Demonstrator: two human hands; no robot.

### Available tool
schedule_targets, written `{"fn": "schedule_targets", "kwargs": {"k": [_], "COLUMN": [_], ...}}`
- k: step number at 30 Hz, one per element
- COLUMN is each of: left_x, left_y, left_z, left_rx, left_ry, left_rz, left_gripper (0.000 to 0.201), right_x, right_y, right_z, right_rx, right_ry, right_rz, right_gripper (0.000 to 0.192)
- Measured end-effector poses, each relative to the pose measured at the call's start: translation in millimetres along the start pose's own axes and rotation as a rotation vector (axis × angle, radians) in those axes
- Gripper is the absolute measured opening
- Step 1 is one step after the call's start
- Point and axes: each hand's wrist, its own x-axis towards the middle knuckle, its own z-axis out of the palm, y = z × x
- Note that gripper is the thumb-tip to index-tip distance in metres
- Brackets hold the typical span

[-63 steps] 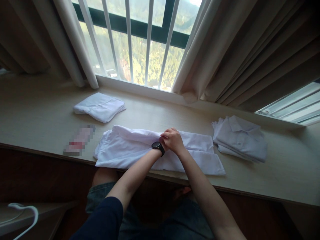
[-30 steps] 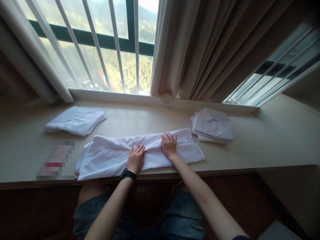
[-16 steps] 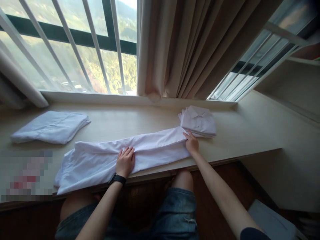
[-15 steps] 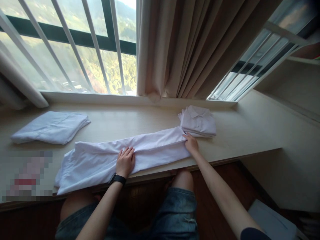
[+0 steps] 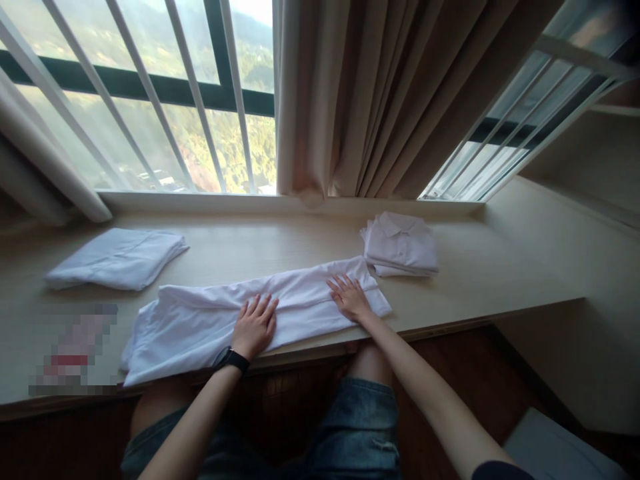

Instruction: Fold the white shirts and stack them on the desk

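Note:
A long white shirt (image 5: pixel 195 327), folded into a strip, lies across the desk with its left end at the front edge. My left hand (image 5: pixel 254 325) rests flat on its middle, fingers spread, a black watch on the wrist. Farther right, my right hand (image 5: pixel 349 298) lies on the same cloth with the fingers apart and stretched out. Neither hand grips the fabric. Just beyond the strip's right end sits a stack of folded white shirts (image 5: pixel 401 244), a collar and buttons showing on top.
Another folded white garment (image 5: pixel 117 259) lies at the left of the desk (image 5: pixel 480 267). In front of it is a blurred-out flat item (image 5: pixel 75 353). A barred window (image 5: pixel 150 107) and curtains (image 5: pixel 350 100) stand behind. A light-coloured box-like object (image 5: pixel 555 447) is low at the right.
My right hand has let go of the shirt's right end and moved left to lie flat on it. My left hand stays in place. The view has shifted slightly.

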Motion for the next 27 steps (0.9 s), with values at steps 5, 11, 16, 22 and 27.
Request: {"fn": "schedule_targets", "kwargs": {"k": [5,11,16,22,27], "left_x": [-14,-24,-14,17,30], "left_y": [-16,-21,-6,5,1], "left_z": [-9.2,-17.1,-21.2,-5.9,1.1], "left_rx": [-0.003,0.020,0.003,-0.010,0.021], "left_ry": [-0.049,-0.010,0.027,-0.045,0.016], "left_rz": [0.061,-0.001,0.058,0.100,0.077], "left_gripper": [0.051,0.052,0.052,0.045,0.050], "right_x": [-34,-55,-61,-34,-12], "right_y": [-6,-9,17,52,67], "right_z": [6,5,-1,-6,-10], "right_rx": [-0.057,-0.089,-0.070,-0.127,-0.161], "right_ry": [0.026,0.066,0.059,0.005,0.107], "right_rz": [0.049,0.131,-0.094,0.047,0.109], "right_gripper": [0.051,0.054,0.059,0.064,0.069]}}
